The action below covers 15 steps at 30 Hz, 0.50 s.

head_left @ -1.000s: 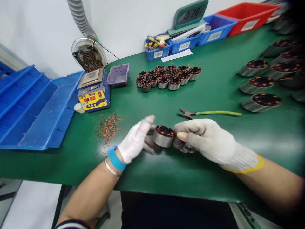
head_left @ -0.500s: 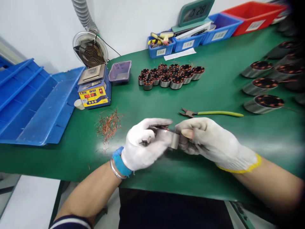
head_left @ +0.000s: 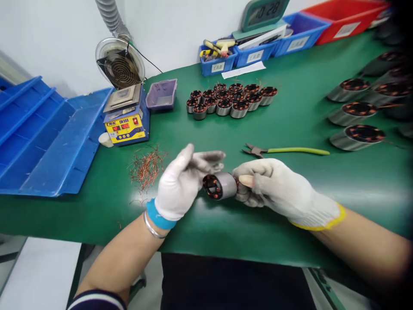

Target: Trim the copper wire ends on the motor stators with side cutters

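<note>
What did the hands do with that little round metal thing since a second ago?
The wound stator was tipped over: its copper end, facing up before, now faces the left hand. That hand wrapped around it midway, then opened its fingers. The right hand kept gripping it. The cutters, copper wire scraps and stator cluster stayed put.

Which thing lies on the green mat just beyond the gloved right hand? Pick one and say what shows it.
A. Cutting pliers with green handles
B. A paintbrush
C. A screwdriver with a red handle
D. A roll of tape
A: the cutting pliers lie flat on the mat just past the right hand, their long green handles pointing to the right and the dark jaws to the left.
</note>
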{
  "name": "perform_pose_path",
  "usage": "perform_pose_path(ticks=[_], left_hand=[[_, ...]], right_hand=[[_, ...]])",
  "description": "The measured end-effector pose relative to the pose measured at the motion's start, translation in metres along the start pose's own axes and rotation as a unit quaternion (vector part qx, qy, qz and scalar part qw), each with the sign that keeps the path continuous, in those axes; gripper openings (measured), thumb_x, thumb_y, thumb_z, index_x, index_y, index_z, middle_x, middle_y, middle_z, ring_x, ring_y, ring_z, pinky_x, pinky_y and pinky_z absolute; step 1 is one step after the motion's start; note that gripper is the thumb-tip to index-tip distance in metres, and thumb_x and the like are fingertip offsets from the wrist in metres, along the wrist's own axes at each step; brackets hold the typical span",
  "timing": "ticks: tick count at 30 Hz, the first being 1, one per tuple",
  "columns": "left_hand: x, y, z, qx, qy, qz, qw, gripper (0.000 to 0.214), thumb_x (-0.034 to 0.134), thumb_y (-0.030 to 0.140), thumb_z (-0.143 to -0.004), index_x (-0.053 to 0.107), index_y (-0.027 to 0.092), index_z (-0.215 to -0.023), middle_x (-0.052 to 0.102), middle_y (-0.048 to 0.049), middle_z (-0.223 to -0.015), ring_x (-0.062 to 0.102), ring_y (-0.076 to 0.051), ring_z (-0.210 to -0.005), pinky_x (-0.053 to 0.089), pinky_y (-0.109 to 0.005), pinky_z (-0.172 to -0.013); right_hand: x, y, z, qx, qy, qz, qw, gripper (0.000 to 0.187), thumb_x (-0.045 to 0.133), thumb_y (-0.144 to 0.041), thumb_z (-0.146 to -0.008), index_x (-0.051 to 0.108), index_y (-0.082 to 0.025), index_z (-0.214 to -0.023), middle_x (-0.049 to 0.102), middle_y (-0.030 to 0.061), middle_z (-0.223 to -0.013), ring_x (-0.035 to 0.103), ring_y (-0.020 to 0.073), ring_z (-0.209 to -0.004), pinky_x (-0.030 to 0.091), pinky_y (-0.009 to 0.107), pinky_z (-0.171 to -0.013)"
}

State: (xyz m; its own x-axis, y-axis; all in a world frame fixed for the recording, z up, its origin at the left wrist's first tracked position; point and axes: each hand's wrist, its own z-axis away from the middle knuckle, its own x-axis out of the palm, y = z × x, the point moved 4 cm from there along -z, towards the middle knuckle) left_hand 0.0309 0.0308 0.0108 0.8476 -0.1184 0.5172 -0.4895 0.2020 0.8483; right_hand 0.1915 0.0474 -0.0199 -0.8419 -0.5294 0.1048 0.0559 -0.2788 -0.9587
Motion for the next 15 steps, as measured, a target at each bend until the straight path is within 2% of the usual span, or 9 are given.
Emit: perform_pose_path(ticks=[1, 3, 4, 5, 7, 9, 10, 12, 15], left_hand=[[-0.001, -0.009, -0.002, -0.066, -0.01, -0.006, 0.998, 0.039, 0.061, 0.056, -0.085, 0.063, 0.017, -0.077, 0.069, -0.0079, -0.094, 0.067, -0.028, -0.099, 0.058, -0.043, -0.081], [0.0, -0.026, -0.002, -0.205, -0.079, -0.062, 0.974, 0.038, 0.062, 0.052, -0.084, 0.064, 0.017, -0.098, 0.067, -0.0091, -0.093, 0.069, -0.026, -0.081, 0.059, -0.041, -0.065], [0.0, -0.031, -0.001, -0.228, -0.111, -0.108, 0.961, 0.04, 0.062, 0.048, -0.084, 0.061, 0.016, -0.108, 0.067, -0.0096, -0.094, 0.068, -0.024, -0.076, 0.059, -0.04, -0.062], [-0.001, -0.032, -0.001, -0.199, -0.12, -0.165, 0.958, 0.043, 0.062, 0.043, -0.085, 0.058, 0.016, -0.118, 0.066, -0.0097, -0.097, 0.068, -0.022, -0.076, 0.06, -0.04, -0.065], [-0.002, -0.022, -0.001, -0.028, -0.087, -0.312, 0.946, 0.048, 0.063, 0.033, -0.084, 0.053, 0.018, -0.129, 0.062, -0.0094, -0.108, 0.066, -0.019, -0.086, 0.059, -0.038, -0.079], [0.001, -0.01, 0.005, 0.144, -0.048, -0.458, 0.876, 0.046, 0.064, 0.026, -0.082, 0.056, 0.022, -0.127, 0.056, -0.0086, -0.12, 0.063, -0.019, -0.098, 0.055, -0.035, -0.091], [0.003, -0.008, 0.007, 0.191, -0.039, -0.51, 0.838, 0.042, 0.065, 0.027, -0.081, 0.059, 0.023, -0.123, 0.054, -0.0082, -0.123, 0.062, -0.019, -0.102, 0.054, -0.034, -0.093], [0.002, -0.009, 0.006, 0.203, -0.038, -0.57, 0.795, 0.03, 0.068, 0.033, -0.081, 0.064, 0.022, -0.108, 0.056, -0.0072, -0.116, 0.063, -0.018, -0.101, 0.054, -0.032, -0.091], [-0.003, -0.013, -0.001, 0.181, -0.057, -0.612, 0.768, 0.021, 0.073, 0.036, -0.079, 0.062, 0.02, -0.089, 0.062, -0.0069, -0.114, 0.065, -0.02, -0.1, 0.054, -0.034, -0.089]], right_hand=[[0.001, -0.002, 0.0, -0.012, -0.001, 0.03, 0.999, 0.046, 0.072, -0.061, -0.067, 0.059, -0.017, -0.062, 0.055, 0.002, -0.051, 0.044, 0.0096, -0.04, 0.034, 0.023, -0.038], [0.001, -0.005, 0.001, -0.03, 0.007, 0.097, 0.995, 0.046, 0.069, -0.061, -0.071, 0.059, -0.017, -0.061, 0.054, 0.0022, -0.05, 0.044, 0.0099, -0.042, 0.034, 0.024, -0.04], [0.001, -0.006, 0.001, -0.033, 0.014, 0.125, 0.991, 0.047, 0.067, -0.061, -0.072, 0.058, -0.017, -0.059, 0.054, 0.0024, -0.05, 0.043, 0.01, -0.042, 0.034, 0.024, -0.04], [-0.001, -0.007, 0.001, -0.035, 0.022, 0.148, 0.988, 0.047, 0.066, -0.06, -0.073, 0.058, -0.017, -0.058, 0.054, 0.0025, -0.05, 0.044, 0.0101, -0.043, 0.034, 0.024, -0.041], [-0.004, -0.007, 0.001, -0.034, 0.037, 0.171, 0.984, 0.046, 0.065, -0.059, -0.074, 0.057, -0.017, -0.057, 0.054, 0.0023, -0.05, 0.044, 0.01, -0.044, 0.034, 0.024, -0.042], [-0.007, -0.005, -0.001, -0.03, 0.051, 0.168, 0.984, 0.044, 0.065, -0.058, -0.073, 0.057, -0.017, -0.059, 0.054, 0.0019, -0.05, 0.044, 0.01, -0.044, 0.034, 0.023, -0.042], [-0.009, -0.005, -0.001, -0.027, 0.06, 0.159, 0.985, 0.043, 0.065, -0.057, -0.073, 0.058, -0.017, -0.061, 0.054, 0.0015, -0.049, 0.044, 0.0101, -0.043, 0.034, 0.023, -0.042], [-0.011, -0.003, -0.003, -0.02, 0.076, 0.142, 0.987, 0.04, 0.067, -0.055, -0.071, 0.059, -0.017, -0.063, 0.053, 0.001, -0.049, 0.044, 0.0102, -0.043, 0.034, 0.024, -0.042], [-0.011, -0.001, -0.007, -0.005, 0.079, 0.155, 0.985, 0.036, 0.067, -0.052, -0.07, 0.059, -0.017, -0.063, 0.053, 0.0008, -0.049, 0.044, 0.0101, -0.044, 0.033, 0.023, -0.043]])
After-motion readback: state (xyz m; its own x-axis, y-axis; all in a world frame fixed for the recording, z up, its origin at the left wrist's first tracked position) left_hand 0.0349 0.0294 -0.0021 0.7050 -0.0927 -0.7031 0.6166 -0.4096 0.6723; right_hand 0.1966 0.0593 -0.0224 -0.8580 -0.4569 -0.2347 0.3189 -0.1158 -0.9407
